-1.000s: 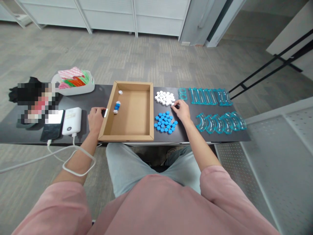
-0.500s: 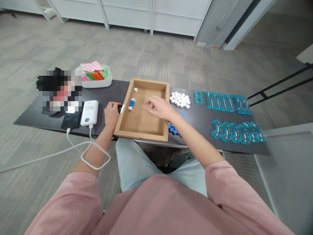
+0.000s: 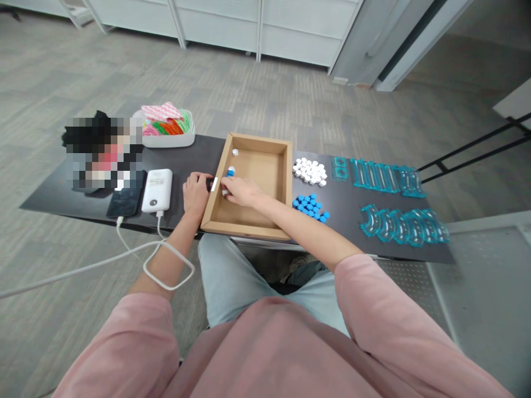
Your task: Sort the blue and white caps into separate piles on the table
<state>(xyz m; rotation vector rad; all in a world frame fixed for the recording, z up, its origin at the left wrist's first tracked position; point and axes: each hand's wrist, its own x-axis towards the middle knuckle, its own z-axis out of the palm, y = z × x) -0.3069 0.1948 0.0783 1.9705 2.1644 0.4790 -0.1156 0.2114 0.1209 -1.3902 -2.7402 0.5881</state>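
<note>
A shallow cardboard tray [image 3: 285, 182] lies on the dark table [image 3: 191, 152]. My right hand [image 3: 239, 191] reaches into its left side, fingers pinched at the near end of a short row of blue and white hexagonal pieces [image 3: 230, 172]; a white piece shows at my fingertips. One lone white piece [image 3: 235, 152] sits in the far left corner. My left hand [image 3: 196, 191] rests curled against the tray's left wall, over a small black object. Right of the tray lie a heap of white pieces [image 3: 309, 170] and a heap of blue pieces [image 3: 310, 207].
Teal clear track pieces, straight [image 3: 379, 176] and curved [image 3: 404, 224], cover the table's right part. On the left are a white power bank [image 3: 157, 190] with a cable, a phone [image 3: 126, 200], and a white tub of coloured strips [image 3: 167, 129]. My knees are under the table edge.
My right hand left the white heap, crossed over the tray and came down at the row of pieces on its left side. The view shifted left. My left hand stayed put.
</note>
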